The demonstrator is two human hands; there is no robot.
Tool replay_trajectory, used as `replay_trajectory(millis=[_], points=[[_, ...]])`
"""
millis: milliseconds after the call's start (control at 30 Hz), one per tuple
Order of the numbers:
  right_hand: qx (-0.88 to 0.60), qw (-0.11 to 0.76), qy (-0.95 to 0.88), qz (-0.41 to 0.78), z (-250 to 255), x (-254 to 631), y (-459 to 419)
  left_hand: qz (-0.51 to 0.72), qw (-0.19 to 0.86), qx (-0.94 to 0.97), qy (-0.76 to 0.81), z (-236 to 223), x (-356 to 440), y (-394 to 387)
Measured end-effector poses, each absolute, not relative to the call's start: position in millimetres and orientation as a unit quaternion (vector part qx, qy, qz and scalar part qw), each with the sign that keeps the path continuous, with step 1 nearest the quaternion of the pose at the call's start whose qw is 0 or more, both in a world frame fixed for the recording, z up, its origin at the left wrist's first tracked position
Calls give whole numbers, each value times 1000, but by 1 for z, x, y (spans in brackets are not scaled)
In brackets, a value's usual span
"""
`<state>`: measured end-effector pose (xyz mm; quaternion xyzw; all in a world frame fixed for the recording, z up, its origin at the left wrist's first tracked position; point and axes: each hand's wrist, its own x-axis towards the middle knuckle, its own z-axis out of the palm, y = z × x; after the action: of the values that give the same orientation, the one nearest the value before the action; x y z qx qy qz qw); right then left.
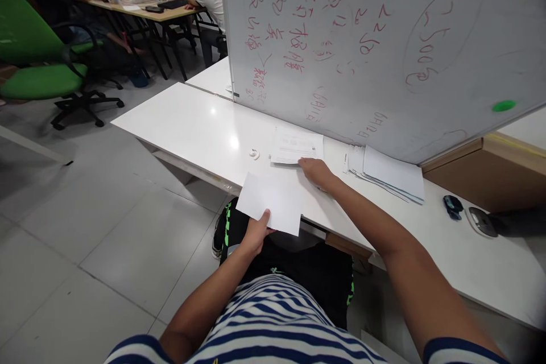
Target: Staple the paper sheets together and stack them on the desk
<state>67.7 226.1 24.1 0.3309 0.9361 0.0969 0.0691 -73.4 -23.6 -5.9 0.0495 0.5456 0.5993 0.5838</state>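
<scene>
My left hand [257, 233] pinches a blank white sheet of paper [273, 199] by its near edge, thumb on top, above my lap and the desk's front edge. My right hand [314, 172] reaches over the white desk [200, 131], its fingertips at the near edge of a printed sheet [296, 147]. That sheet lies against the whiteboard's foot; whether it is one page or several I cannot tell. A small white ring-like item, perhaps a tape roll [254, 154], sits left of it. To the right of my right hand lies a stack of white paper [394, 173].
A whiteboard [384, 57] with red writing stands along the desk's back. At the right are a cardboard box [473, 170], a small dark object [453, 206] and a grey-and-white device [483, 222]. A green chair [42, 77] and two people at a computer desk [170, 11] are farther left.
</scene>
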Motion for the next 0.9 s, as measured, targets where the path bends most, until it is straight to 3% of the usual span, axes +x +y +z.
replay_trajectory(millis=[333, 667, 900], points=[[344, 20, 931, 121, 25, 72, 233, 590, 587, 64, 550, -7, -70, -21], [340, -82, 927, 137, 41, 76, 223, 593, 584, 70, 550, -9, -68, -19], [321, -388, 859, 91, 66, 91, 158, 591, 581, 92, 552, -8, -66, -16]])
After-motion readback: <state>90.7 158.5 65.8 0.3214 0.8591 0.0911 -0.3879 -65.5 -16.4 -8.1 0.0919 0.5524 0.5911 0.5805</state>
